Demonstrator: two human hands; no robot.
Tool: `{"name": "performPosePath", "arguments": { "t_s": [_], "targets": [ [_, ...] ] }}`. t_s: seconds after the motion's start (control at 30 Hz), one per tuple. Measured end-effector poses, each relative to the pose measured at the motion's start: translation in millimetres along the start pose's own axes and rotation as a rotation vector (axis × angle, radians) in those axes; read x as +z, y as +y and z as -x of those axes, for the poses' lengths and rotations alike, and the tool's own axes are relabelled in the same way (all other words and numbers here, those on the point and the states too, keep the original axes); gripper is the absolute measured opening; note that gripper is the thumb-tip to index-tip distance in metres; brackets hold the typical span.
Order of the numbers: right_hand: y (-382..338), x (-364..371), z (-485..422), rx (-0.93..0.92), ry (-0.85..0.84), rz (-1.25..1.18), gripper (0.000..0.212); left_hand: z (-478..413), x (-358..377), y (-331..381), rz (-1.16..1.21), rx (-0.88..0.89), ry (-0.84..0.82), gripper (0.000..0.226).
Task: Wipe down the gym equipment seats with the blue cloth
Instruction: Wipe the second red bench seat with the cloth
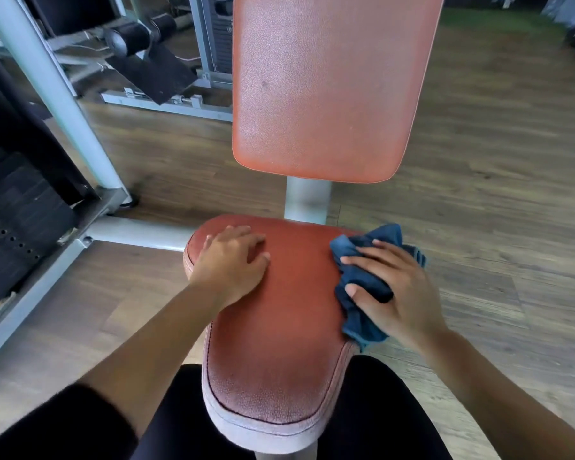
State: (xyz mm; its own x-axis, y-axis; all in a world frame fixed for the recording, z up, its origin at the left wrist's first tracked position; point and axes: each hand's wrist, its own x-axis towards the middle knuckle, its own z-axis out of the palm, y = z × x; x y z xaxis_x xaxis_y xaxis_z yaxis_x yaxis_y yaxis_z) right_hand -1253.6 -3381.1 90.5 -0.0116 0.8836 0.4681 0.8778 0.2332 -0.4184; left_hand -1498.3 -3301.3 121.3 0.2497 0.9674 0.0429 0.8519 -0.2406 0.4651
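Note:
A red padded seat (279, 327) fills the lower middle of the head view, its front edge worn pale. Behind it rises the red back pad (326, 84) on a grey post. My left hand (229, 263) rests flat on the seat's far left part, fingers relaxed. My right hand (392, 290) presses a crumpled blue cloth (356, 317) onto the seat's right edge, fingers spread over it and the thumb hooked into its folds. Part of the cloth hangs over the seat's side.
A grey machine frame (57, 104) slants down the left, with a black weight stack (10, 227) beside it. Another machine with black roller pads (130, 38) stands at the back left. Wood-look floor (498, 161) surrounds the seat. My dark-clothed legs straddle the seat's front.

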Motion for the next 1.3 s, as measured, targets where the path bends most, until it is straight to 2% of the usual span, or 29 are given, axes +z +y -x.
{"name": "performPosePath", "arguments": {
  "t_s": [0.13,0.27,0.43,0.67,0.83,0.97,1.13,1.3],
  "targets": [
    [-22,8,19,-0.149,0.095,-0.104,0.039,34,4,15,-0.085,-0.029,-0.219,0.056],
    [-18,17,23,-0.289,0.199,-0.128,0.043,39,6,18,-0.096,-0.057,-0.233,0.055],
    [10,13,15,-0.372,0.199,-0.091,0.053,43,6,18,-0.121,-0.051,-0.244,0.055],
    [-17,9,21,-0.149,0.174,-0.142,0.044,43,6,18,-0.155,-0.048,-0.244,0.056],
    [-50,16,37,-0.194,0.192,-0.230,0.046,44,4,19,-0.137,-0.052,-0.239,0.055],
    [-18,17,26,-0.314,0.228,-0.157,0.044,45,3,20,-0.126,-0.048,-0.239,0.054],
    [13,9,12,-0.199,0.230,-0.080,0.037,46,2,21,-0.120,-0.044,-0.241,0.054],
    [-32,14,28,-0.124,0.208,-0.182,0.035,45,4,20,-0.131,-0.042,-0.227,0.054]
  ]
}}
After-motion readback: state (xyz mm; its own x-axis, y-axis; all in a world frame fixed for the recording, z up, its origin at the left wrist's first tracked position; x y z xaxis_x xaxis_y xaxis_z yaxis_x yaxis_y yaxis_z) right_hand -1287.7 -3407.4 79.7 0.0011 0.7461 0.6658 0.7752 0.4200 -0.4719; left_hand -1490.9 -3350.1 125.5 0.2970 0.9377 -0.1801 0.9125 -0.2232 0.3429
